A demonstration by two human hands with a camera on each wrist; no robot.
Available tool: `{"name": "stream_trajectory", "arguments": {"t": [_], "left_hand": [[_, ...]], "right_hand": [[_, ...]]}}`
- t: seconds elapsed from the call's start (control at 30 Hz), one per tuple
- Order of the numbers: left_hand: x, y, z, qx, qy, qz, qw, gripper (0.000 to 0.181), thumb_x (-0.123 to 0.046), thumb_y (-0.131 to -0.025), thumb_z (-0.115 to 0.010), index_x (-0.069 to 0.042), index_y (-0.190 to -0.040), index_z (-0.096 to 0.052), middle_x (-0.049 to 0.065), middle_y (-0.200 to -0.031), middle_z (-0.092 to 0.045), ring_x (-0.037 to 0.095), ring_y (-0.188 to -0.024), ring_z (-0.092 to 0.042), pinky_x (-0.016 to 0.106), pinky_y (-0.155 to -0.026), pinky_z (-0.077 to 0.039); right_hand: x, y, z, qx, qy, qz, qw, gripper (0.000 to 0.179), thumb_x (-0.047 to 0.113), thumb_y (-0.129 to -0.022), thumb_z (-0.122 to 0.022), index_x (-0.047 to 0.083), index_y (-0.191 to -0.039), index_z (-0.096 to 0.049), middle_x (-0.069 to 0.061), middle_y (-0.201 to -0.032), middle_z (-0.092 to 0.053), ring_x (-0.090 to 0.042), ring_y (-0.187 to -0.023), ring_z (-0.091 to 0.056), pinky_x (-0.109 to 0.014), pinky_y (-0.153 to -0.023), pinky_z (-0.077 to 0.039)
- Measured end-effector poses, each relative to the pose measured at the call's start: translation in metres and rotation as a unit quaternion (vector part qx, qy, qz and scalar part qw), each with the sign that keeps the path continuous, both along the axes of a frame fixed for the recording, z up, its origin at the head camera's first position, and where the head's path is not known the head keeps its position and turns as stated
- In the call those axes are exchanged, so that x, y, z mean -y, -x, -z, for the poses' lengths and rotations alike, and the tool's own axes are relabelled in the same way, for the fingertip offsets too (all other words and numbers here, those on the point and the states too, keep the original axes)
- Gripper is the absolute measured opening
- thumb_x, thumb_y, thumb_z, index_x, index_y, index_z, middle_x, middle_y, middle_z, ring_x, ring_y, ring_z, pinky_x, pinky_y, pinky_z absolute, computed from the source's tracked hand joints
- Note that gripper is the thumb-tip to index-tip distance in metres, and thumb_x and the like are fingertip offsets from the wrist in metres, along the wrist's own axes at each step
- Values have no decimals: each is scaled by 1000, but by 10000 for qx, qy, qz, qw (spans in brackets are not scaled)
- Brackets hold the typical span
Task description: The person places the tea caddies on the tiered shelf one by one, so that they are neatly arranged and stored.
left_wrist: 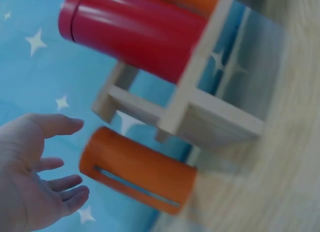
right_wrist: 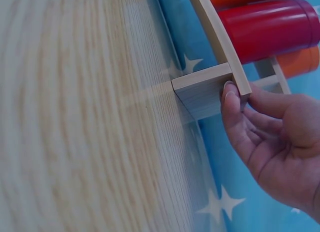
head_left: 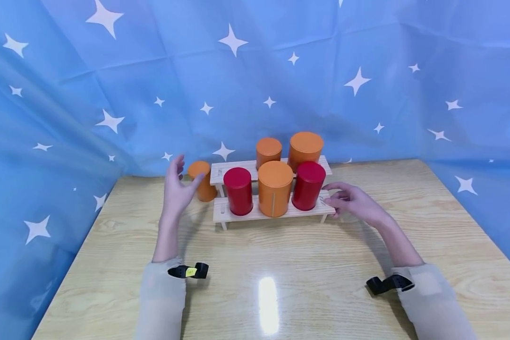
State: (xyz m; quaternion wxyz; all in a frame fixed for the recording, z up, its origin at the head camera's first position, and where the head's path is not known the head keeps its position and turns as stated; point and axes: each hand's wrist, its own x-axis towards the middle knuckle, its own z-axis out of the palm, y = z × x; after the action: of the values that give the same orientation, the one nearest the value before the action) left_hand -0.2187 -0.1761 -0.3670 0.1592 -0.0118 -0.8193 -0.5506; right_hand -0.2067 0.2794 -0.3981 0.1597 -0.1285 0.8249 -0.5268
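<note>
A two-tier pale wooden rack [head_left: 221,213] stands on the table. Its lower board carries a red canister [head_left: 240,192], a large orange canister [head_left: 274,193] and a second red canister [head_left: 309,189]. Two more orange canisters, one small [head_left: 268,150] and one wide [head_left: 304,148], are on the upper board. Just left of the rack stands another orange canister [left_wrist: 142,169], upright on the table. My left hand [head_left: 177,191] is spread beside that canister, apart from it in the left wrist view. With thumb and fingers, my right hand [right_wrist: 280,142] pinches the lower board's right end.
A blue cloth with white stars [head_left: 255,71] hangs behind the table and along both sides. The wood-grained table [head_left: 314,269] reaches toward me, with a bright light reflection on it. Each sleeve has a black strap [head_left: 187,271] with a small camera.
</note>
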Motion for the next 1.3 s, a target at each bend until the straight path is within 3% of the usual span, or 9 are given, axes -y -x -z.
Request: {"name": "stream_trajectory", "arguments": {"t": [0.23, 0.47, 0.6, 0.77, 0.9, 1.13, 1.3], "left_hand": [[9, 7, 24, 645, 139, 315, 9973, 87, -3, -88, -76, 2, -157, -22, 26, -151, -40, 38, -141, -37, 48, -118, -28], [10, 10, 41, 1107, -39, 565, 9922, 75, -5, -92, -73, 0, -154, -31, 24, -150, -43, 38, -140, -40, 47, -116, -33], [8, 13, 48, 1183, -115, 592, 9911, 72, -8, -91, -75, 2, -150, -35, 25, -147, -46, 39, -136, -45, 46, -113, -38], [6, 15, 53, 1034, -392, 446, 9929, 70, -6, -88, -78, 4, -146, -40, 25, -141, -50, 38, -131, -50, 44, -110, -42], [4, 14, 51, 800, -490, 243, 9953, 70, -5, -86, -80, 4, -145, -43, 24, -139, -52, 37, -129, -52, 43, -107, -45], [5, 13, 37, 452, -579, -165, 9972, 68, -7, -84, -81, 2, -143, -47, 20, -138, -55, 34, -127, -53, 43, -110, -41], [7, 13, 22, -177, -686, -477, 9963, 67, -10, -84, -83, 3, -140, -50, 18, -134, -57, 29, -121, -55, 39, -108, -42]], "right_hand": [[2, 2, 2, -55, 2, -43, 10000, 50, 20, -100, -66, 0, -142, -47, -22, -104, -65, -39, -78, -69, -40, -79, -59], [0, 0, 2, -31, -14, -27, 10000, 50, 18, -100, -65, -2, -142, -46, -22, -104, -65, -39, -78, -69, -39, -80, -59], [-1, 0, 1, -67, -56, 11, 10000, 50, 19, -100, -65, -1, -141, -46, -22, -105, -65, -38, -78, -70, -38, -80, -59], [-2, 1, 1, -43, -44, -3, 10000, 50, 19, -100, -65, -1, -141, -46, -22, -105, -65, -39, -79, -69, -39, -80, -59], [-2, 0, 0, -100, -90, 9, 9999, 50, 19, -100, -65, -1, -142, -46, -22, -104, -65, -39, -78, -69, -39, -79, -59], [-2, 0, 2, 14, -12, 45, 10000, 50, 19, -99, -66, 0, -141, -47, -22, -104, -65, -38, -79, -70, -37, -80, -59], [-1, 1, 1, -75, -105, 20, 9999, 50, 20, -100, -66, 0, -142, -47, -22, -104, -65, -38, -79, -70, -38, -81, -59]]}}
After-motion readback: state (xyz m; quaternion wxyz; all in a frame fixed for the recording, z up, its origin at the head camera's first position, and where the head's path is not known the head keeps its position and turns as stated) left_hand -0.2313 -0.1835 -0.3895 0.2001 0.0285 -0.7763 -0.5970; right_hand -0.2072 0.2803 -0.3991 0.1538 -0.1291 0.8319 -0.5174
